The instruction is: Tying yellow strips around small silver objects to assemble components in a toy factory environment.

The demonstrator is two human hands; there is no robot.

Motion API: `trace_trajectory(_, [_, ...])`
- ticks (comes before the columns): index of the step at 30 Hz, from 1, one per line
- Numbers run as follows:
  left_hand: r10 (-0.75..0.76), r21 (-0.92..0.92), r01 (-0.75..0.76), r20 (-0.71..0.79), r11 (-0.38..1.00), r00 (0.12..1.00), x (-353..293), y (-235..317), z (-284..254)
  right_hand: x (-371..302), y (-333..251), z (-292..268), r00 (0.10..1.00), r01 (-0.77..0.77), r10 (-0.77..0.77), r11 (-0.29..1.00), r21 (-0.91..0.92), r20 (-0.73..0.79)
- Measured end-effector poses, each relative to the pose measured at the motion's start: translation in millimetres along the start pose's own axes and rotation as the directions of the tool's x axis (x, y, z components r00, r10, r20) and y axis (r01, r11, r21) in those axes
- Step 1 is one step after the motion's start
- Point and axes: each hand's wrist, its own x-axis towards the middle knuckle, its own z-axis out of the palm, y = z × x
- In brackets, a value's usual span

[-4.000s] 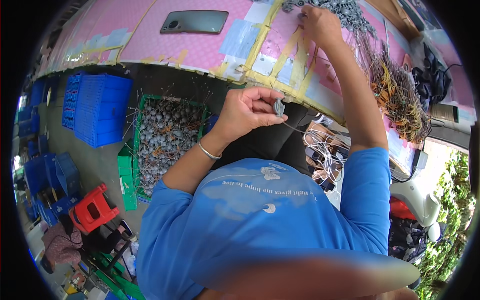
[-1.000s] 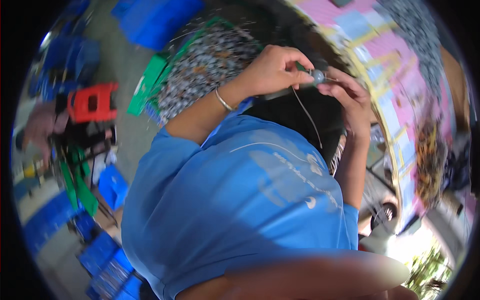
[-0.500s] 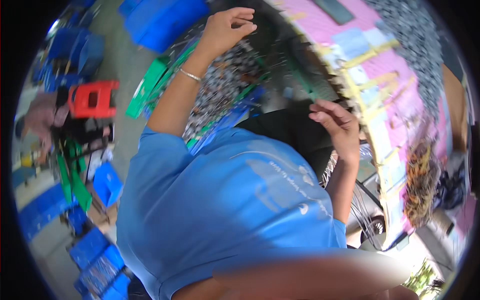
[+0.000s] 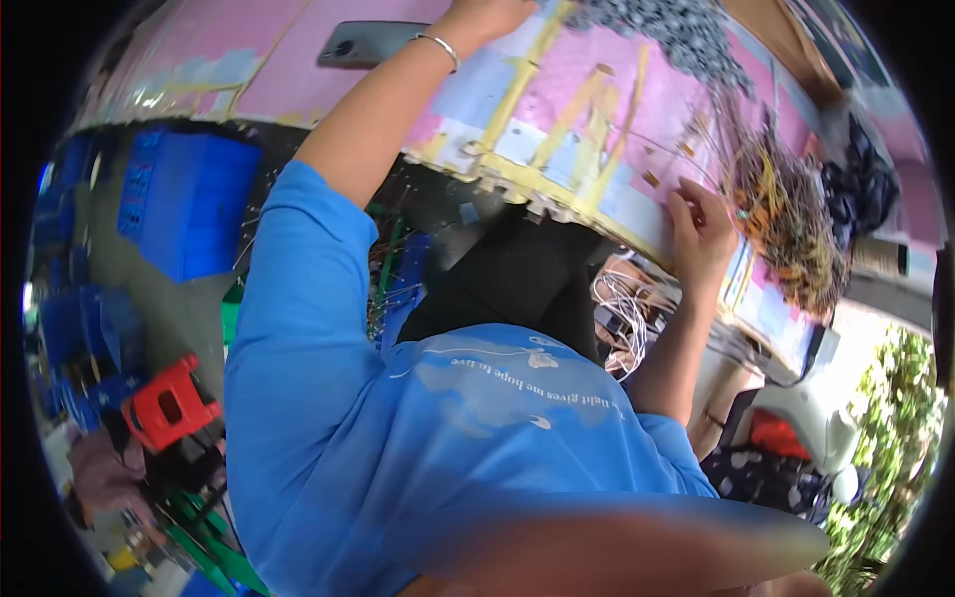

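Wires (image 4: pixel 786 214), a yellow-orange bundle, lie on the pink table (image 4: pixel 557 90) at two o'clock. Right hand (image 4: pixel 701 229) rests beside them, fingers curled; its grasp cannot be told. Farther, at twelve o'clock, left hand (image 4: pixel 487 15) is cut off near a grey heap (image 4: pixel 667 30); phone (image 4: pixel 373 42) at eleven.

Matt pink table (image 4: pixel 328 90), glossy plastic crate (image 4: pixel 184 204), shiny metal bangle (image 4: pixel 441 45).
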Motion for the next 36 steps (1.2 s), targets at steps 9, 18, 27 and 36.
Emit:
trace_trajectory(9, [-0.212, -0.723, 0.216, 0.098, 0.657, 0.972, -57, 56, -17, 8, -5, 13, 0.982, 0.179, -0.166, 0.968, -0.177, 0.085])
trace_trajectory(18, [-0.122, -0.916, 0.398, 0.400, -0.039, 0.908, -222, 119, -45, -38, -25, 17, 0.994, -0.105, 0.097, 0.840, 0.532, 0.043])
trace_trajectory(27, [-0.012, -0.830, 0.529, 0.539, -0.173, 0.842, -265, 140, -33, -76, -57, 26, 0.973, -0.231, 0.130, 0.627, 0.744, 0.193])
trace_trajectory(36, [-0.069, -0.906, 0.420, 0.423, -0.054, 0.904, -263, 142, -48, -86, -77, 17, 0.880, -0.317, -0.003, 0.740, 0.593, 0.475])
